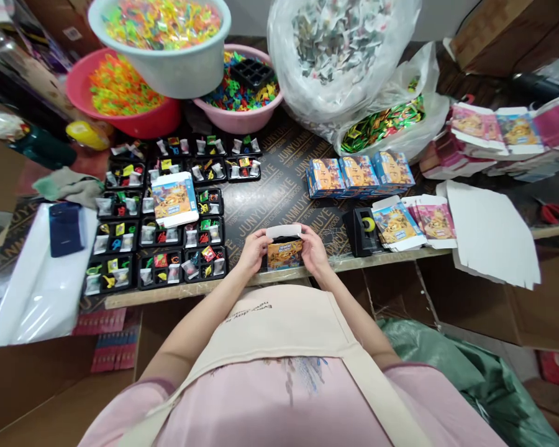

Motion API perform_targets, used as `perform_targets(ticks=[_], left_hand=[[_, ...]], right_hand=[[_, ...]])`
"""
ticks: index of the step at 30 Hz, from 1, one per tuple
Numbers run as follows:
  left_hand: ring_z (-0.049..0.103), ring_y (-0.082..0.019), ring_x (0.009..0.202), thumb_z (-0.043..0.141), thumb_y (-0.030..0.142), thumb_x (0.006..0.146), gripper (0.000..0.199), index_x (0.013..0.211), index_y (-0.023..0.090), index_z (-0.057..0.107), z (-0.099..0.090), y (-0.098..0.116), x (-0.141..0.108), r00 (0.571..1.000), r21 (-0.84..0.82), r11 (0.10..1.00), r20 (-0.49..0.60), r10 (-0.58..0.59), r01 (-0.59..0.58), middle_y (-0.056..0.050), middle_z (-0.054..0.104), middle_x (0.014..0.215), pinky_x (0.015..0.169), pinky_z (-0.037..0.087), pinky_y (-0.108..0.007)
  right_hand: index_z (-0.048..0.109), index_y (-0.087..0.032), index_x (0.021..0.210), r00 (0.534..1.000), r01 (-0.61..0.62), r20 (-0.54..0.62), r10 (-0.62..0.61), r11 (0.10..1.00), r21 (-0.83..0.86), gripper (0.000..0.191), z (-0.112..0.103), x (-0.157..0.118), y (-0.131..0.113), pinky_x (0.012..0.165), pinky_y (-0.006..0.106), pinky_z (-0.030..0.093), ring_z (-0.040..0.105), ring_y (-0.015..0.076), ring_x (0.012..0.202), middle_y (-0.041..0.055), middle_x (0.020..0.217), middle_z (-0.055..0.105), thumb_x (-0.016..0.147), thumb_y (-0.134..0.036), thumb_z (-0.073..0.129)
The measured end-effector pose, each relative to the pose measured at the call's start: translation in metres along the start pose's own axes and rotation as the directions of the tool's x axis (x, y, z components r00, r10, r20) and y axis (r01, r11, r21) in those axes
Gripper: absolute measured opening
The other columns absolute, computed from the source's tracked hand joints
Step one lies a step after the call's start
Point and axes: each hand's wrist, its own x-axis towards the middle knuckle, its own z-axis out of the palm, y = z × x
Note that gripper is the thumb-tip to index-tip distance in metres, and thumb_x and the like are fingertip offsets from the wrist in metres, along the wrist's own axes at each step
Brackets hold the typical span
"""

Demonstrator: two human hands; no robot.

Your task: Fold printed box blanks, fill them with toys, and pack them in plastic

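A small printed cardboard box [284,253] is at the table's front edge, its white top flap [283,231] raised and something dark showing in its opening. My left hand [255,249] grips the box's left side, with fingers up at the flap. On the other side, my right hand [313,249] holds the right edge and the flap's corner. To the left are several black compartment trays [162,234] filled with wrapped pieces and small coloured toys. A flattened printed box [174,198] lies across some of these trays.
Finished-looking blue boxes [359,174] stand in a block beyond my right hand. A black tape dispenser [361,231] and flat cartons [397,223] lie to the right. Tubs of plastic toys [161,68] and a clear bag [302,93] line the back. Red-handled scissors [552,212] lie far right.
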Motion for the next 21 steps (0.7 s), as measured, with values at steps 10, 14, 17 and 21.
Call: perform_targets(ticks=[10,14,17,21], left_hand=[[0.068,-0.019,0.072,0.075,0.030,0.063,0.009,0.062,0.021,0.075,-0.011,0.015,-0.005,0.853,0.424,0.740,0.250,0.457,-0.521,-0.005,0.075,0.073,0.073,0.053,-0.032],[0.065,-0.017,0.064,0.083,0.033,0.058,0.018,0.066,0.018,0.077,-0.013,0.021,0.000,0.904,0.484,0.763,0.223,0.365,-0.428,-0.005,0.074,0.069,0.064,0.052,-0.029],[0.061,-0.015,0.056,0.086,0.034,0.054,0.023,0.064,0.016,0.076,-0.013,0.026,0.005,0.939,0.465,0.817,0.198,0.280,-0.342,-0.004,0.071,0.062,0.059,0.049,-0.027],[0.062,-0.016,0.059,0.083,0.034,0.059,0.019,0.061,0.017,0.074,-0.012,0.029,0.002,0.911,0.490,0.770,0.261,0.318,-0.409,-0.004,0.071,0.063,0.059,0.048,-0.026]], right_hand=[[0.066,-0.022,0.058,0.985,0.175,0.009,-0.175,0.984,0.016,0.017,0.003,0.006,0.012,0.084,0.040,0.052,0.068,0.0225,0.077,0.0035,0.078,0.077,0.067,-0.036,0.061],[0.074,-0.024,0.070,0.971,0.237,0.061,-0.229,0.942,-0.238,0.014,-0.007,0.006,0.003,0.081,0.036,0.051,0.066,0.0207,0.079,0.0015,0.080,0.076,0.064,-0.036,0.078],[0.075,-0.023,0.072,0.977,0.212,0.098,-0.190,0.922,-0.324,0.020,-0.011,0.009,-0.003,0.072,0.034,0.050,0.061,0.0174,0.068,0.0003,0.072,0.072,0.064,-0.040,0.081],[0.071,-0.022,0.065,0.972,0.205,0.179,-0.152,0.922,-0.328,0.024,-0.013,0.013,-0.010,0.072,0.034,0.051,0.061,0.0166,0.067,0.0000,0.069,0.071,0.060,-0.041,0.085]])
